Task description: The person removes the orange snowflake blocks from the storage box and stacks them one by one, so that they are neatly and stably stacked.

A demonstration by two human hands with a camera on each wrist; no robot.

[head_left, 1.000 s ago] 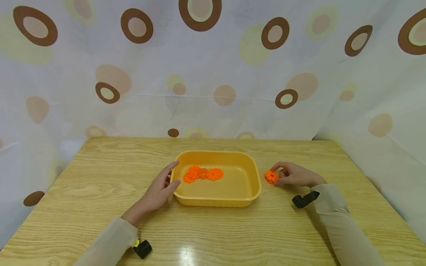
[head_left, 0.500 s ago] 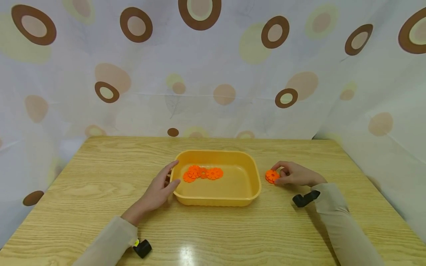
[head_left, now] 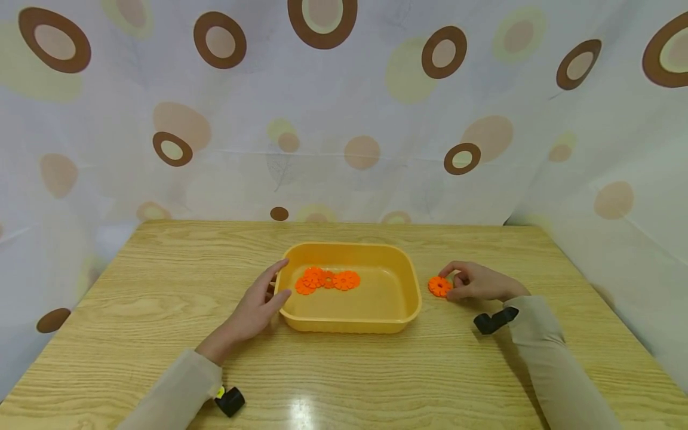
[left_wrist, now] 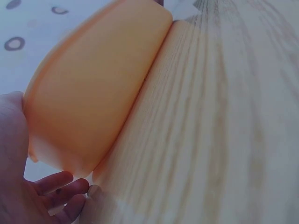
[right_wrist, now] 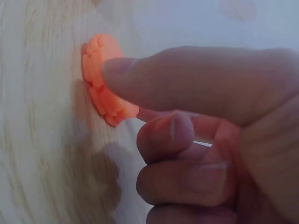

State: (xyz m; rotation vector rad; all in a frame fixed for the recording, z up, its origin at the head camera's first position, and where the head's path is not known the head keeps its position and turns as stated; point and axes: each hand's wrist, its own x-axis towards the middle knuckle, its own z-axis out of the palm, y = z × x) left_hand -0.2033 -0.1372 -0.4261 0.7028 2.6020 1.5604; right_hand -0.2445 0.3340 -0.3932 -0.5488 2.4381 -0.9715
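A yellow-orange plastic basin [head_left: 344,327] sits on the table. My left hand [head_left: 252,310] holds its left end, thumb over the rim and the other fingers along the outer wall; the left wrist view has them against the basin's side [left_wrist: 98,84]. Inside the basin lie several orange flower-shaped discs [head_left: 313,278], overlapping in a row towards the left. To the right of the basin, my right hand [head_left: 484,282] pinches a small stack of the same flower-shaped discs [head_left: 439,287] between thumb and index finger. Layered edges of the stack [right_wrist: 96,77] show close to the tabletop in the right wrist view.
The wooden table [head_left: 344,382] ends at a patterned cloth [head_left: 344,119] behind and at the sides. A black wrist camera [head_left: 231,402] is strapped by the left sleeve, another black wrist camera [head_left: 489,323] by the right.
The flower-shaped discs in my right hand have come from a staggered pile into a more even stack, with fingers shifting slightly. My left hand and the basin have kept their place.
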